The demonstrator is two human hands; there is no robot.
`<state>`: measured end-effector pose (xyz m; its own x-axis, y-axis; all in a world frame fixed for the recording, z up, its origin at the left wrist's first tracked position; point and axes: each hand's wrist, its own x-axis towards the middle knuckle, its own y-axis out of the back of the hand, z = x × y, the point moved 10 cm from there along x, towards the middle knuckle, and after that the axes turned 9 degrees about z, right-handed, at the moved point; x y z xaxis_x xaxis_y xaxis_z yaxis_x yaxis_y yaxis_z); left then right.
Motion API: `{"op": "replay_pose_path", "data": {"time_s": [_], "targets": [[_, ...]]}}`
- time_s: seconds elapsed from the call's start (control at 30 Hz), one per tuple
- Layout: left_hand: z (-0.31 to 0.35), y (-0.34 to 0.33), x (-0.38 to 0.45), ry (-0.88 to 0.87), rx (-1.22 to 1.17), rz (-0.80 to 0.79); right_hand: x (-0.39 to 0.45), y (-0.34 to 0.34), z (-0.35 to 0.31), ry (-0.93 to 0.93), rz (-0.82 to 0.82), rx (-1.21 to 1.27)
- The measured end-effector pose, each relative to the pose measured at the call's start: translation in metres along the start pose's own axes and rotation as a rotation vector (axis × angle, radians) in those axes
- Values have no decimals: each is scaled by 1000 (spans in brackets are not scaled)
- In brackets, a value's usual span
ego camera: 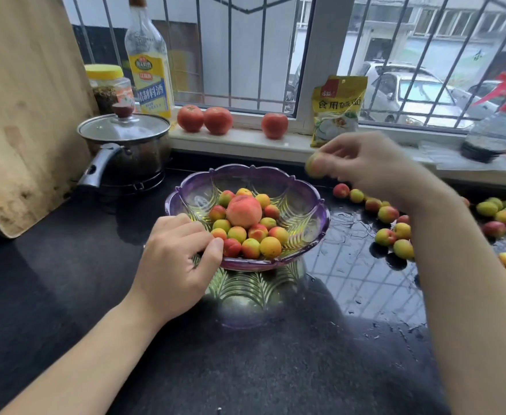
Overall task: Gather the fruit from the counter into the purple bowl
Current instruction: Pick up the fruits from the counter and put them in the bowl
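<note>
The purple bowl is sitting on the black counter, approx. centre of view. It is clear tinted plastic or glass w/ a scalloped rim and ribbed fan pattern on the walls. It is holding a pile of small round fruit, yellow-green w/ red blush, smooth-skinned, plus one larger peach lying on top of the pile.

The left hand is gripping the bowl's near-left rim, fingers curled over the edge, thumb lying inside by a red fruit.

The right hand is hanging above the counter, just right of and behind the bowl, pinching one small fruit betw. thumb and fingertips. The view is motion-blurred here, so the exact finger layout is unclear.

More loose fruit is lying scattered on the counter to the right of the bowl, well apart from it. The counter surface is glossy and wet there, w/ water drops and window-bar reflections.

Left rear: a steel pot w/ a glass lid and dark handle. What it holds is not visible. A wooden board is leaning upright at far left. Behind the pot: a bottle w/ yellow label and a jar w/ yellow cap, dark contents.

On the windowsill: three tomatoes, a yellow pouch and a spray bottle w/ red trigger head.
</note>
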<state>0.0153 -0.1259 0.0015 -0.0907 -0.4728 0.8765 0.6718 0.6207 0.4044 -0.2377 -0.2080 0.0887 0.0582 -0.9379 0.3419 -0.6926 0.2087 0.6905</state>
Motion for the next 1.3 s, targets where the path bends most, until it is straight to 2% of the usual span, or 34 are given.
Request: {"op": "replay_pose_path", "data": {"time_s": [0.1, 0.2, 0.27, 0.33, 0.4, 0.5, 0.6, 0.7, 0.8, 0.93, 1.0, 1.07, 1.17, 1.2, 1.23, 1.3], "targets": [[0, 0, 0, -3, 1, -3, -2, -59, -6, 140, -212, -404], [-2, 0, 0, 7, 1, -9, 1, -93, 4, 242, -227, -680], [-2, 0, 0, 4, -1, -8, 3, -95, 9, 224, -226, -650], [-1, 0, 0, -2, -5, -6, 6, -85, 12, 162, -202, -454], [-1, 0, 1, 0, -15, -7, 14, -59, 16, 108, -48, -282], [-3, -1, 0, 9, -13, -18, 24, -12, 47, -15, 271, -217], [-2, -1, 0, 8, -15, -15, 25, 5, 100, -195, 391, -288], [-2, -2, 1, 7, -12, -16, 24, 0, 141, -344, 369, -326], [-3, -2, 0, 10, -12, -18, 27, -19, 151, -317, 268, -377], [-3, -2, 0, 15, -8, -14, 24, -57, 149, -283, 28, -486], [-2, -2, 0, 10, -9, -8, 24, -64, 149, -286, -17, -514], [-2, -1, 0, 7, -10, -6, 24, -59, 145, -285, 75, -494], [-3, -2, 0, 14, -11, -12, 17, -16, 124, -219, 471, -415], [-4, -2, 0, 15, -9, -12, 17, -4, 121, -210, 539, -401], [-4, -2, 0, 15, -8, -12, 21, 2, 123, -219, 534, -396], [-4, -2, -1, 14, -9, -14, 27, -7, 128, -279, 345, -442]]}}
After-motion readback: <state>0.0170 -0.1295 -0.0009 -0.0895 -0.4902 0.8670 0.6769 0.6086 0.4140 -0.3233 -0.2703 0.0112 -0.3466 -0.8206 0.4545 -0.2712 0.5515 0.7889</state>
